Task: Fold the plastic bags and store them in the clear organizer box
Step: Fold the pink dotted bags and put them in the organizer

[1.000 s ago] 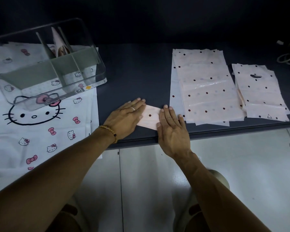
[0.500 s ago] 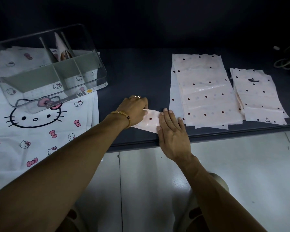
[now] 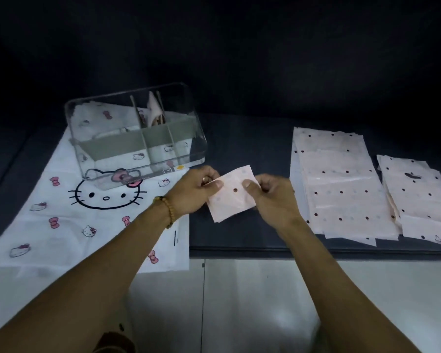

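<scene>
A: What lies at the left?
B: A clear organizer box (image 3: 138,138), one folded bag (image 3: 154,108) upright in a rear compartment, standing on a cat-print sheet (image 3: 61,212).

A: And at centre?
B: The left hand (image 3: 194,192) and right hand (image 3: 273,197) each pinch a side of a folded pink dotted bag (image 3: 232,197), held above the dark table (image 3: 245,149).

A: At the right?
B: Two stacks of flat dotted bags (image 3: 341,184), unfolded.

Organizer box (image 3: 194,138) left, bag stacks (image 3: 341,184) right, on table (image 3: 239,138).
</scene>
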A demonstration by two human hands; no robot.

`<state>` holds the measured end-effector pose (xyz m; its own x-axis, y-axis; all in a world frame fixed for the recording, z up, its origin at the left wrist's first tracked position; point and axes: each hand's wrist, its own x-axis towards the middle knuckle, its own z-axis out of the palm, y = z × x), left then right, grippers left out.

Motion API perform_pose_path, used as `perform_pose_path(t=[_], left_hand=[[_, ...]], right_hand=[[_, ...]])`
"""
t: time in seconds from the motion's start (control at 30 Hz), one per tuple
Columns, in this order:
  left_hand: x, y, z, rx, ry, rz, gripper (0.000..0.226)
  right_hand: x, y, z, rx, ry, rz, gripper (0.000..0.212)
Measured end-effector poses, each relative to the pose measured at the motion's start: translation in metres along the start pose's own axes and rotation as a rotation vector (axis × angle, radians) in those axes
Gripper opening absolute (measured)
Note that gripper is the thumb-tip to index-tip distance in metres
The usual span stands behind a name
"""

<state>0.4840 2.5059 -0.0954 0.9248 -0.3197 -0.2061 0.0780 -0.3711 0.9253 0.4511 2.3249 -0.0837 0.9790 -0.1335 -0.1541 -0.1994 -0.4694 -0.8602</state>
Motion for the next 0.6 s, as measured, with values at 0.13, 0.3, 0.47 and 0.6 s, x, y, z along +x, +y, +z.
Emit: perform_pose_path(t=[0.13,0.3,0.47,0.6], left_hand=[[0.002,-0.004,-0.033,-0.143,0.209,-0.010,0.017],[0.022,-0.005,-0.079,-0.288,0.431,-0.028,0.011],[0.067,-0.013,-0.120,0.023,0.828,-0.080,0.029],[0.100,-0.019,-0.129,0.281,0.868,-0.223,0.061]], right_hand=[[0.028,-0.041,0.018,0.022,-0.039,-0.080,0.024],[0.064,-0.079,0.048,0.024,-0.044,-0.142,0.017],[0.096,-0.093,0.072,0.036,0.203,-0.142,0.018],[0.110,-0.095,0.085,-0.003,0.321,-0.169,0.018]])
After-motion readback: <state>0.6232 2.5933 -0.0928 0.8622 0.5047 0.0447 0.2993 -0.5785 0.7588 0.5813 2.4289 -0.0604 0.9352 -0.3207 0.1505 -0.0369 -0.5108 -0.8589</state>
